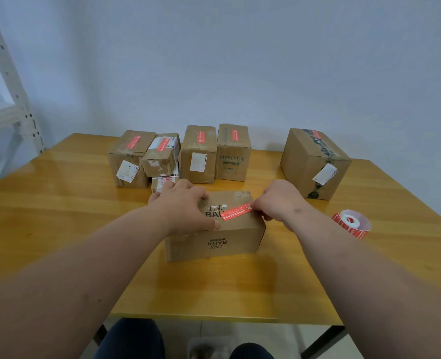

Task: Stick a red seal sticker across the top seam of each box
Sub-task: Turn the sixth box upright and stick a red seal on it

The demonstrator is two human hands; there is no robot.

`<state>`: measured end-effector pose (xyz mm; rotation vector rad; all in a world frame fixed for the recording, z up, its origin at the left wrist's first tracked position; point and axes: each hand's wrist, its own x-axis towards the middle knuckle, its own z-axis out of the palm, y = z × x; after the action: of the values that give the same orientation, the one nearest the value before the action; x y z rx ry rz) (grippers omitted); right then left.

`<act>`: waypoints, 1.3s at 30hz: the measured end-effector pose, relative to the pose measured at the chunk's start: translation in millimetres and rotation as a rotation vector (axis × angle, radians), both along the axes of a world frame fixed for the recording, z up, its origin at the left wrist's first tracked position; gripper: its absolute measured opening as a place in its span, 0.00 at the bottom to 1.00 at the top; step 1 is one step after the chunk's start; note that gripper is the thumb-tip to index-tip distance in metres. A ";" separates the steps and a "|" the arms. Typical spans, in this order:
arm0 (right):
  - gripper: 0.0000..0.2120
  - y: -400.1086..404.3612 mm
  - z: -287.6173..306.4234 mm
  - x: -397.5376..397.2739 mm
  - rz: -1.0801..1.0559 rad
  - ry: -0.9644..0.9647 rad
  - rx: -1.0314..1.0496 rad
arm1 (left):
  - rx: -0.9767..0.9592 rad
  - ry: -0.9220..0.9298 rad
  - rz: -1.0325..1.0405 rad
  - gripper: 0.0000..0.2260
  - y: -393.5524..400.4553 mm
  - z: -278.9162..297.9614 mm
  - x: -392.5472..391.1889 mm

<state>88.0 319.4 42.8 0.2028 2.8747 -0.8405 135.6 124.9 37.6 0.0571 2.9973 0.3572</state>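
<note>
A brown cardboard box (229,237) printed "INS BAHA" sits in front of me on the table. A red seal sticker (236,212) lies across its top. My left hand (185,206) rests flat on the box's left top, its thumb touching the sticker's left end. My right hand (276,203) pinches the sticker's right end at the box's right edge. A roll of red stickers (352,224) stands on the table to the right of the box.
Several cardboard boxes stand at the back of the wooden table (59,216), each with a red sticker on top; a larger box (315,164) is at the back right. A white metal shelf (12,104) stands at the left.
</note>
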 end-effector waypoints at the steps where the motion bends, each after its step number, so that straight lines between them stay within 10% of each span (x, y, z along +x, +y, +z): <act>1: 0.06 -0.7 -0.4 -1.7 0.010 0.005 0.041 | -0.004 -0.004 0.003 0.33 0.1 0.5 0.3; 39: 0.13 -0.5 3.0 -6.5 0.127 -0.038 0.296 | 0.010 -0.060 -0.013 0.35 0.2 2.7 1.6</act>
<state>81.5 318.9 45.8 0.0649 2.9265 -0.3831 137.2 125.1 40.3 0.0662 2.9345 0.3665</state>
